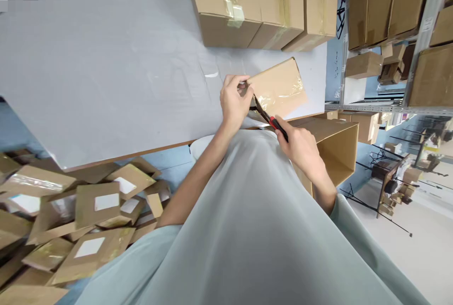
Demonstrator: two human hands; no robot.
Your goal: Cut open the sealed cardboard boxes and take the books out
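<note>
Carton [279, 86], one — left fingers [249, 94] pinching its edge, right fingers [285, 125] clamped round one tool [280, 128] — three boxes [230, 31] beyond

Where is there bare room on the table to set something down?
Widest: the table left of the taped boxes and left hand. A slim strip shows right of the small box. Crowded: around the right hand and red-and-black tool.
</note>
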